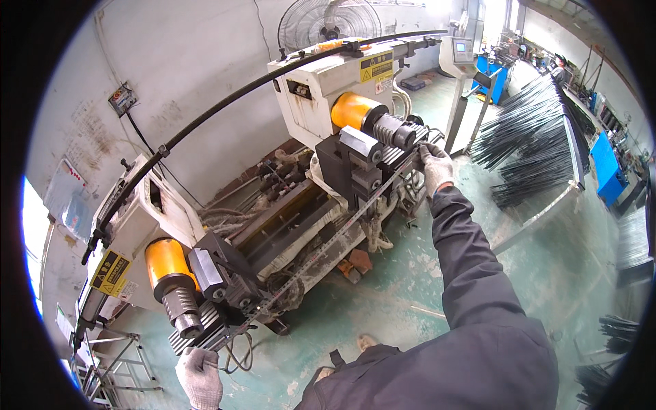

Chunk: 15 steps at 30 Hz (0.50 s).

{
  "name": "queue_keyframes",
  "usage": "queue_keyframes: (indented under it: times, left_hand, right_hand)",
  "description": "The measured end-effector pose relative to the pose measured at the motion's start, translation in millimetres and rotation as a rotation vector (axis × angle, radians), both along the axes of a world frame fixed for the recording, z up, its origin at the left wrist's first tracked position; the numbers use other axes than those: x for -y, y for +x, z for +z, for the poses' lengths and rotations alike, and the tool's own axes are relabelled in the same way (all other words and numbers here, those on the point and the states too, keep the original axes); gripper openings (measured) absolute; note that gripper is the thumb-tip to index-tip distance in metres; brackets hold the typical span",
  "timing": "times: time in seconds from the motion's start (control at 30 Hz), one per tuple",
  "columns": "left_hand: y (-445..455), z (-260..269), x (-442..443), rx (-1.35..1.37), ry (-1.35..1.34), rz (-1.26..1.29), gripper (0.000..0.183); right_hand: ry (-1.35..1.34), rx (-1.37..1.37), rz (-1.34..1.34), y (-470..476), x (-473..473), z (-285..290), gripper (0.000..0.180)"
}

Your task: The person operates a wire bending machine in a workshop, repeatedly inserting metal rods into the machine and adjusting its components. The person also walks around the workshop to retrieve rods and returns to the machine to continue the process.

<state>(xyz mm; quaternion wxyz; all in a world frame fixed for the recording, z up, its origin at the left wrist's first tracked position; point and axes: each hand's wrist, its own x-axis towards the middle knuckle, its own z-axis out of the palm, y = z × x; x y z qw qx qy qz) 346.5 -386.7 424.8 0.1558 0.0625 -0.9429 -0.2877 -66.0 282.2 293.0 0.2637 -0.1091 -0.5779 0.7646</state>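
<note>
A thin measuring tape [328, 245] with printed marks is stretched slantwise along the front of a two-headed machine. My left hand [201, 373], in a white knit glove, has its fingers curled at the tape's near-left end. At the far-right end, my gloved right hand [435, 164] pinches the tape beside a ribbed spindle [392, 130]; its fingertips are partly hidden. Each machine head carries an orange cylinder, one on the left [166, 259] and one on the right [356, 110]. Next to them sit metal clamp blocks, left [207, 266] and right [361, 143].
A black hose [225, 102] arches over both heads. Right of the machine stands a control panel [457, 56] on a post. Long dark rods [528, 123] lie bundled on a rack. A wall-side fan [329, 25] is behind, and a metal frame stand [120, 359] is lower left. Someone is far back.
</note>
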Motion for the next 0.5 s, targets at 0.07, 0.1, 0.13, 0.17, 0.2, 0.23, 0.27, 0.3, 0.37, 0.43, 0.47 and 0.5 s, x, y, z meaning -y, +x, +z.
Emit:
queue_keyframes:
  times: [0.07,0.1,0.13,0.17,0.2,0.23,0.27,0.3,0.37,0.43,0.47,0.5]
  left_hand:
    - [-4,3,-5,0.041,-0.069,0.044,0.015]
    - [-6,4,-8,0.061,-0.101,0.065,0.018]
    - [-10,-3,-17,-0.095,-0.102,0.002,0.018]
    - [-11,-3,-18,-0.084,-0.106,0.008,0.018]
    - [-11,-2,-17,-0.072,-0.112,0.015,0.018]
    - [-12,0,-18,-0.060,-0.118,0.021,0.018]
    - [-12,1,-18,-0.042,-0.103,0.036,0.017]
    - [-13,2,-18,-0.025,-0.089,0.051,0.017]
    - [-14,2,-15,-0.028,-0.104,0.058,0.017]
    - [-24,-6,-9,-0.075,-0.154,0.025,0.017]
    - [-26,-7,-7,-0.082,-0.161,0.015,0.018]
    - [-28,-6,-6,-0.087,-0.168,0.007,0.018]
  right_hand:
    - [-0.019,0.005,0.010,-8,-1,-1,0.022]
    - [-0.024,-0.003,0.012,-12,-3,-1,0.022]
    - [-0.029,-0.010,0.014,-16,-4,-2,0.023]
    - [-0.035,-0.019,0.015,-18,-5,-3,0.023]
    - [-0.022,-0.008,0.019,-20,-6,-4,0.024]
    - [-0.031,-0.014,0.018,-23,-5,-4,0.024]
    - [-0.040,-0.020,0.016,-26,-5,-3,0.024]
    - [-0.049,-0.027,0.014,-29,-5,-3,0.024]
    - [-0.069,-0.030,0.006,-31,-3,-5,0.025]
    - [-0.083,-0.032,-0.008,-33,-11,-6,0.025]
    - [-0.075,-0.027,-0.018,-36,-13,-6,0.024]
    - [-0.074,-0.027,-0.023,-38,-14,-7,0.023]
